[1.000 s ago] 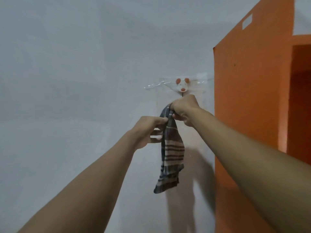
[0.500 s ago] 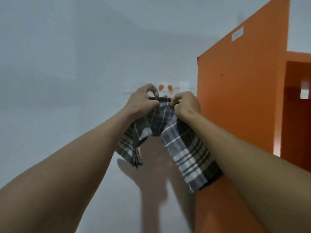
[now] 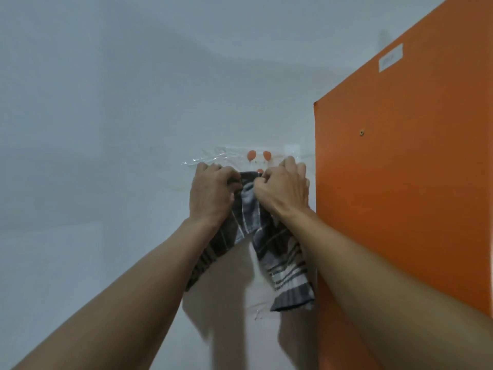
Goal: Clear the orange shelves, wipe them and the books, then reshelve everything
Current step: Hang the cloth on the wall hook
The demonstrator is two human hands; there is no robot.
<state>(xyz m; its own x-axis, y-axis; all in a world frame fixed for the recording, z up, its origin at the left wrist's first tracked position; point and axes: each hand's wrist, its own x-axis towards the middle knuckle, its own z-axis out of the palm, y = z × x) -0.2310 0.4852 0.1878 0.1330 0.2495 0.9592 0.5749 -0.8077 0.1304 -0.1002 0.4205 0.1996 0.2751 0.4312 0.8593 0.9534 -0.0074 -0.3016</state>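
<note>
A grey and white checked cloth hangs against the pale wall, just below a small white wall hook with orange ears. My left hand grips the cloth's top left part. My right hand grips its top right part, close beside the left. Both fists sit right under the hook, and the cloth's two ends dangle beneath my wrists. The orange shelf unit's side panel stands directly to the right of my right hand. No books are in view.
The pale wall fills the left and centre. A strip of clear tape holds the hook's backing. A small white label and a screw head sit on the orange panel.
The cloth hung in one strip from my right hand a second ago. My left hand came up and took its top, both fists closed in under the hook, and the view shifted closer.
</note>
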